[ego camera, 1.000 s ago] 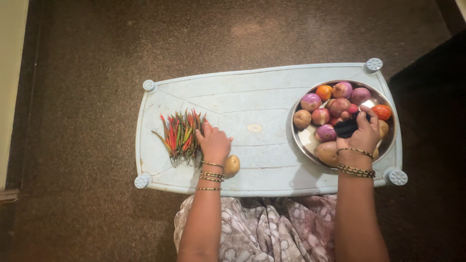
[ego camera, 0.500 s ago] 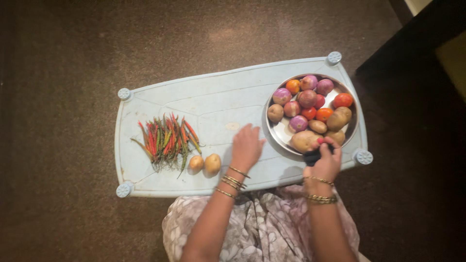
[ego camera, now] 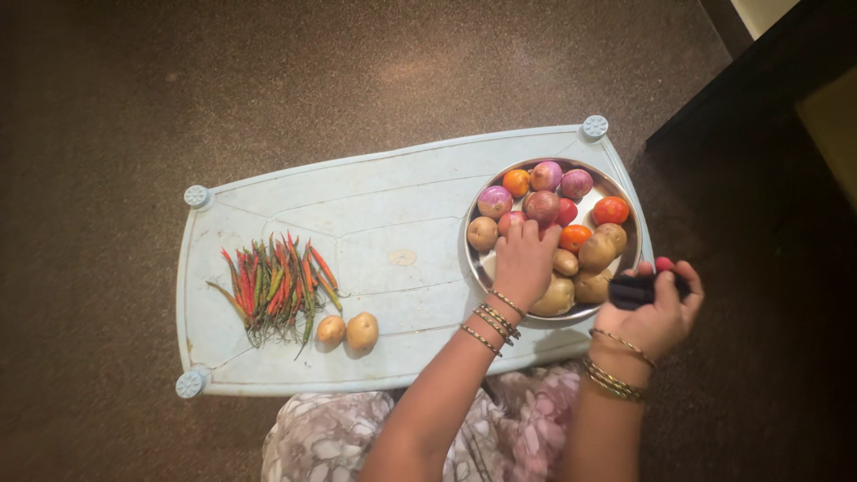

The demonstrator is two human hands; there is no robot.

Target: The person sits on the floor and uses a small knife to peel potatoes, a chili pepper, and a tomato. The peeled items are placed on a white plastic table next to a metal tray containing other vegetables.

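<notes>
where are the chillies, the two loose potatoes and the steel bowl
chillies (ego camera: pixel 277 286), head view, middle of the bunch
loose potatoes (ego camera: pixel 361 332), head view, centre of the right-hand one of the pair
steel bowl (ego camera: pixel 636 234), head view, bare right rim

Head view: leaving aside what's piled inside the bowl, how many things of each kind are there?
Loose potatoes: 2
Chilli heap: 1
Steel bowl: 1
Dark tool in the right hand: 1
Total: 5
</notes>
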